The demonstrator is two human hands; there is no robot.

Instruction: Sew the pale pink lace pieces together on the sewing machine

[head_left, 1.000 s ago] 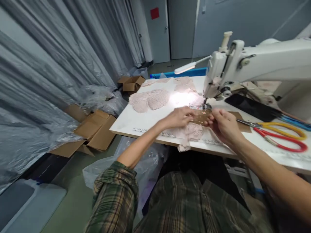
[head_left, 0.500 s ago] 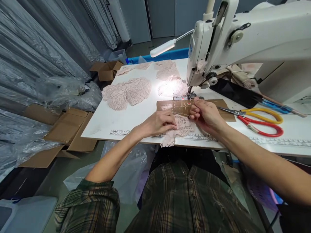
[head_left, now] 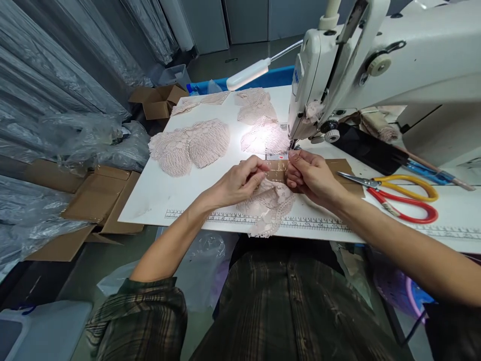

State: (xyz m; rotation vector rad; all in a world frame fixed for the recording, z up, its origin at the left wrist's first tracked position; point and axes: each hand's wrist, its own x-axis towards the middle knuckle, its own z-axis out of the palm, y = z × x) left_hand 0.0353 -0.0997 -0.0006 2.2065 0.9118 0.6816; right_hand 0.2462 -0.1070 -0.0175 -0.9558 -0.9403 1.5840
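Observation:
My left hand (head_left: 240, 181) is pinched closed just above a crumpled piece of pale pink lace (head_left: 271, 203); whatever lies between its fingertips is too small to make out. The lace hangs a little over the table's front edge. Close to the needle of the white sewing machine (head_left: 306, 85), my right hand (head_left: 310, 174) is also closed in a pinch, its fingertips hiding anything they hold. Under both hands lies a brown cardboard strip (head_left: 276, 169), partly covered. Beside my right wrist rest scissors (head_left: 404, 193) with one yellow and one red handle, blades partly apart.
More pink lace pieces (head_left: 191, 148) lie on the white table (head_left: 139, 198), some under the lit lamp (head_left: 248, 74). A black phone-like slab (head_left: 370, 148) sits under the machine arm. Open cardboard boxes (head_left: 99, 195) and plastic film flank the table's left side.
My left hand has risen off the lace toward the cardboard strip, leaving the lace more spread out. My right hand has shifted slightly left, nearer the needle. The view has tilted a little.

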